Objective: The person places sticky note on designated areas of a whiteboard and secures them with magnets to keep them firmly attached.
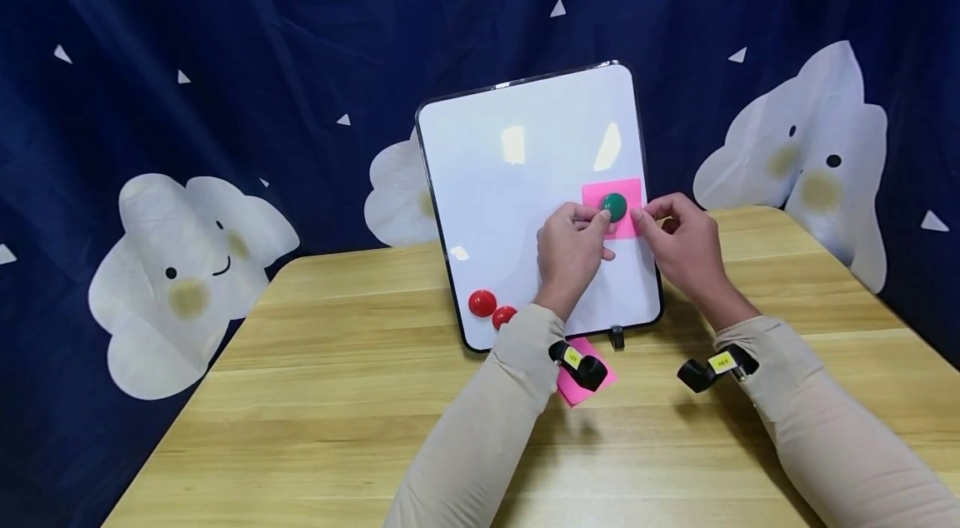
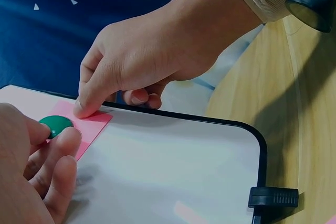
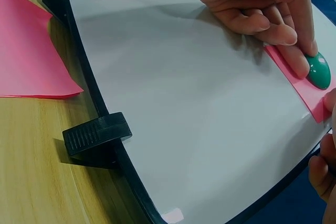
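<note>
A white magnetic board (image 1: 517,203) stands tilted on the wooden table (image 1: 337,395). On its right side a pink sticky note (image 1: 626,226) lies under a green round magnet (image 1: 614,206). My left hand (image 1: 597,220) pinches the magnet's left side with thumb and fingers; the left wrist view shows the same hand (image 2: 47,140) on the magnet (image 2: 55,124). My right hand (image 1: 647,216) presses its index fingertip on the note's right edge (image 2: 97,121), its other fingers curled past the board's rim. The right wrist view shows the magnet (image 3: 318,71) under my left fingers (image 3: 294,59).
Two red magnets (image 1: 482,302) (image 1: 504,316) sit at the board's lower left corner. A pad of pink notes (image 1: 596,385) lies on the table in front of the board, beside its black foot clip (image 1: 617,336). A dark blue cloud-print curtain hangs behind.
</note>
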Motion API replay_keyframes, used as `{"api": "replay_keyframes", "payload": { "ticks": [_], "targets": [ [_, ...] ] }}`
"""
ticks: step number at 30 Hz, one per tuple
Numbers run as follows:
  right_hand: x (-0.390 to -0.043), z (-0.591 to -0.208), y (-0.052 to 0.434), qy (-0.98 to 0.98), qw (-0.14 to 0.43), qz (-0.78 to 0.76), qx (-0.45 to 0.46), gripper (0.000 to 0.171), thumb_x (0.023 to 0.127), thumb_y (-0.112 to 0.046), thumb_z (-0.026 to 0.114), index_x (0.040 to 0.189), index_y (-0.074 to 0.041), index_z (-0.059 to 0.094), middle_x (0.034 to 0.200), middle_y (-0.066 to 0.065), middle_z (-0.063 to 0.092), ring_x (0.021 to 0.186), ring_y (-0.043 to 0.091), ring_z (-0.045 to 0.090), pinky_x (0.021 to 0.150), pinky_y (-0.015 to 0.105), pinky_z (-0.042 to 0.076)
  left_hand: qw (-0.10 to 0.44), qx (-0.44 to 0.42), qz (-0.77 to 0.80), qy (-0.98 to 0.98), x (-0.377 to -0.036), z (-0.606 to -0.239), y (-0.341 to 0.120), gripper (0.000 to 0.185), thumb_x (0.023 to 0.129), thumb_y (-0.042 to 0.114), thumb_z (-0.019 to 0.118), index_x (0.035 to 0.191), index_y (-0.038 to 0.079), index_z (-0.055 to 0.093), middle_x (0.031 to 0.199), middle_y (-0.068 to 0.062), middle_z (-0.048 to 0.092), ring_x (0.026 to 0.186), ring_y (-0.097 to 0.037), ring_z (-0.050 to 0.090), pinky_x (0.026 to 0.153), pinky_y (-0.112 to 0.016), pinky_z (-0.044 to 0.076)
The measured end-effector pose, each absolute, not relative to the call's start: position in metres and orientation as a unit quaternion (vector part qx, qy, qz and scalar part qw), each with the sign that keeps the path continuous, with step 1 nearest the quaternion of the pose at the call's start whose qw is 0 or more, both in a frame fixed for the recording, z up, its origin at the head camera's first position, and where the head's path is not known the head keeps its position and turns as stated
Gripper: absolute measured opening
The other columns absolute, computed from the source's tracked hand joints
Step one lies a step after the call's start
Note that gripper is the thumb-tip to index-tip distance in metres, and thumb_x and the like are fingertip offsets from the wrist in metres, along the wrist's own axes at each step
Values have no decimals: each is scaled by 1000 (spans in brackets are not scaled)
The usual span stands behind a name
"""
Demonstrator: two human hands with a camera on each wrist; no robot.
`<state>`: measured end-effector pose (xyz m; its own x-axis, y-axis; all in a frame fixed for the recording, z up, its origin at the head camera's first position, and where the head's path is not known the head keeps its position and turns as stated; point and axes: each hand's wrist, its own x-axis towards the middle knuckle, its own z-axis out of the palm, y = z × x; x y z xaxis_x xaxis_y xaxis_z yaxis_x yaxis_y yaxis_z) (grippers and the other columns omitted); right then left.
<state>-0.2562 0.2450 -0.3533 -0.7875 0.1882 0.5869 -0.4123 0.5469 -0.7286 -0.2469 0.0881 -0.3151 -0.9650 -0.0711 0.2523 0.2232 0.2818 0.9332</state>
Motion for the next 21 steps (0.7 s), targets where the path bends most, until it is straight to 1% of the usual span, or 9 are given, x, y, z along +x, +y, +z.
{"api": "replay_keyframes", "payload": {
  "ticks": [12,21],
  "targets": [
    [-257,-352,243,-823,329,460,52,30,97,-31,67,101,-1,63,96,9,64,78,18,50,64,19,39,124,-54,-602,-787,-248,-315,87,15,96,27,70,92,13,68,74,9,72,47,-8,63,43,-22,39],
    [-256,-352,242,-828,322,456,51,30,99,-31,65,103,-1,62,97,10,64,79,19,50,64,18,39,119,-62,-617,-775,-248,-315,85,13,97,24,69,92,12,67,74,8,72,48,-10,64,42,-21,39]
  ]
}}
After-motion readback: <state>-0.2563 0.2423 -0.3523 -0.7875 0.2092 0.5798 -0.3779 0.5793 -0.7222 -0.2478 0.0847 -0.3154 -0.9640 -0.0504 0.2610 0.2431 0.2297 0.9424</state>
